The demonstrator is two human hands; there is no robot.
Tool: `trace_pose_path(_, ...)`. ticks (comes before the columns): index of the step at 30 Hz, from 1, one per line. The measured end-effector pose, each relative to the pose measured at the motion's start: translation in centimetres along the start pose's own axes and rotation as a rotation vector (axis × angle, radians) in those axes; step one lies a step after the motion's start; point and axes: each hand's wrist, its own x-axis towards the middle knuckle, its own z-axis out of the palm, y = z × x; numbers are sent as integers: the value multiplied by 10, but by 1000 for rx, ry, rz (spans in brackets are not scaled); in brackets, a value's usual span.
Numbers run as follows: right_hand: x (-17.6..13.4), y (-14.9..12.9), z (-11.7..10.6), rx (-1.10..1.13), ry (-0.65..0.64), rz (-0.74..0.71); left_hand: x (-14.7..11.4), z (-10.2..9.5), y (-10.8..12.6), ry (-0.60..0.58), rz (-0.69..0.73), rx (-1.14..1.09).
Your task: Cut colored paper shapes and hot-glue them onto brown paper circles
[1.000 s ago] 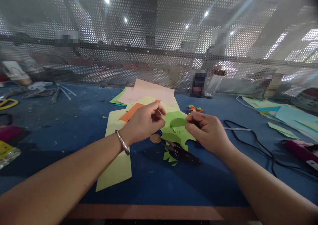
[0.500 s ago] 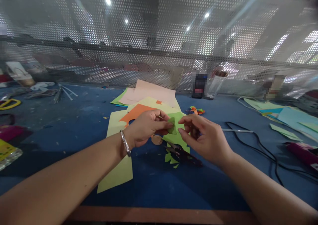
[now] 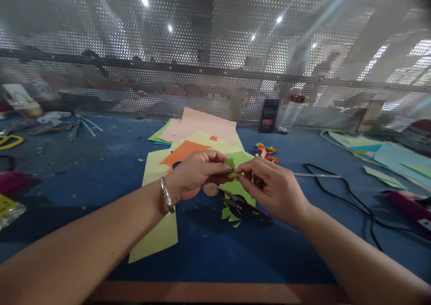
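Between thumb and fingers, my left hand (image 3: 202, 172) pinches a small piece of green paper (image 3: 230, 163). The fingertips of my right hand (image 3: 269, 183) are closed on the right edge of the same piece. Behind and below it lies a larger green sheet (image 3: 244, 189). Dark-handled scissors (image 3: 247, 208) rest on that sheet, beside small green scraps (image 3: 230, 214). A round tan disc (image 3: 211, 189) sits on the table just below my left fingers. An orange sheet with a cut-out (image 3: 185, 151) is partly hidden by my left hand.
Pale yellow paper (image 3: 155, 237) and pink sheets (image 3: 208, 125) lie around the middle of the blue table (image 3: 101, 170). Orange and green pieces (image 3: 264, 150) are farther back. A black cord (image 3: 350, 199) and a magenta tool (image 3: 407, 208) lie right. Perforated metal panelling (image 3: 202, 40) stands behind.
My right hand has moved left, and its fingertips have closed on the small green paper. My left hand keeps its pinch on it, and the paper now looks bent or turned.
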Motion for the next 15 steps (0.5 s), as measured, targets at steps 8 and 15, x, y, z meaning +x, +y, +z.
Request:
trace_pose_path(8,2,-2,3,198,33,245,-7,7,-5,-102,72,98)
trace_pose_path(15,5,-2,4,270,60,315,-8,9,-8,-69,173,212)
